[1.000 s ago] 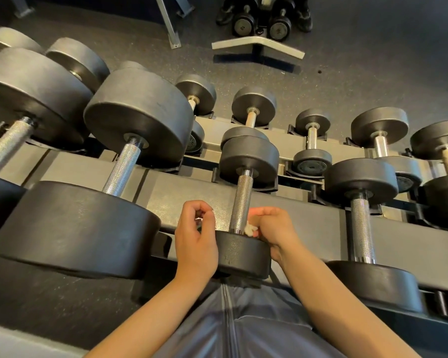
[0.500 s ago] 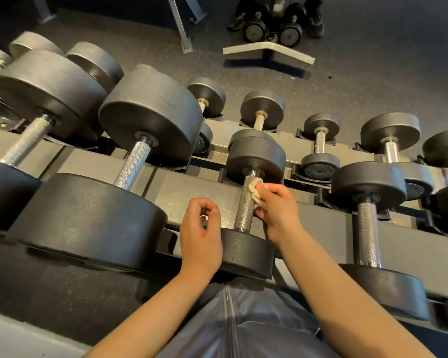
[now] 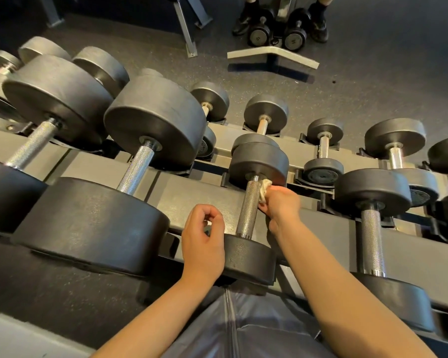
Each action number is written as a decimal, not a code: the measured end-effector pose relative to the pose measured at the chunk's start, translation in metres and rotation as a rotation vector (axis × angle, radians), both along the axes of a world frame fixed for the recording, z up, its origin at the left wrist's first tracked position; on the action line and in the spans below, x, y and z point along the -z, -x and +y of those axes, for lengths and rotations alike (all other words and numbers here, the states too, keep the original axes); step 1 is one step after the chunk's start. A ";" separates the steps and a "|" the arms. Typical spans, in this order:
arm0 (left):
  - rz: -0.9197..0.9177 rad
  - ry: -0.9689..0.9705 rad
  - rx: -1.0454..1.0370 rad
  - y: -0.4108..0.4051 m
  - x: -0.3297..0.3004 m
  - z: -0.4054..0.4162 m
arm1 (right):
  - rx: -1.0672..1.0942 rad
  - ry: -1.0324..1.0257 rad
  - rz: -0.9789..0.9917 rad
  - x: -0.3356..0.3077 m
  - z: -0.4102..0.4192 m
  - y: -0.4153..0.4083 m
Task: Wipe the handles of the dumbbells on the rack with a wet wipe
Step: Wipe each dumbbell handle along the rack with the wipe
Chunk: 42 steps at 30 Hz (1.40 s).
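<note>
A small dumbbell lies on the grey rack [image 3: 197,195] in front of me, its knurled steel handle [image 3: 248,205] running away from me between two black heads. My right hand [image 3: 279,202] grips a crumpled white wet wipe [image 3: 264,188] and presses it against the right side of that handle, near the far head. My left hand [image 3: 203,241] hovers just left of the handle's near end, fingers loosely curled, thumb and forefinger close together; I cannot tell if something small sits between them.
Larger dumbbells [image 3: 137,166] fill the rack to the left, and another [image 3: 371,239] lies to the right. A lower tier [image 3: 323,148] holds several small ones. On the floor beyond, a person's feet [image 3: 318,24] stand beside two dumbbells [image 3: 277,34] and a bench base [image 3: 272,56].
My right hand slid the wipe from the near end of the handle up to the far end. The left hand stayed beside the near head.
</note>
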<state>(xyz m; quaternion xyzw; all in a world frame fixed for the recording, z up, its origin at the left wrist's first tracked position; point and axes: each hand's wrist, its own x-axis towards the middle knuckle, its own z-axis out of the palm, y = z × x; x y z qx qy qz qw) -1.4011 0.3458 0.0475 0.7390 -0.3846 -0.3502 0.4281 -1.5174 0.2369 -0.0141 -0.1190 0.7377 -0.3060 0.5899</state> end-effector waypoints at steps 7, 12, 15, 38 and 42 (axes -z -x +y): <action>-0.005 -0.008 0.017 0.000 0.001 -0.001 | 0.144 -0.108 -0.182 -0.007 -0.013 -0.003; 0.000 -0.019 0.027 -0.001 0.000 0.000 | 0.123 -0.008 -0.132 -0.013 -0.002 -0.003; -0.003 -0.014 0.027 -0.002 0.000 0.000 | -0.222 0.185 0.158 -0.025 0.005 0.004; 0.022 -0.097 0.082 -0.001 0.001 -0.002 | -0.077 0.225 0.250 -0.012 0.012 -0.005; 0.029 -0.062 0.059 -0.001 0.001 -0.001 | -0.517 0.590 0.624 -0.024 0.022 -0.001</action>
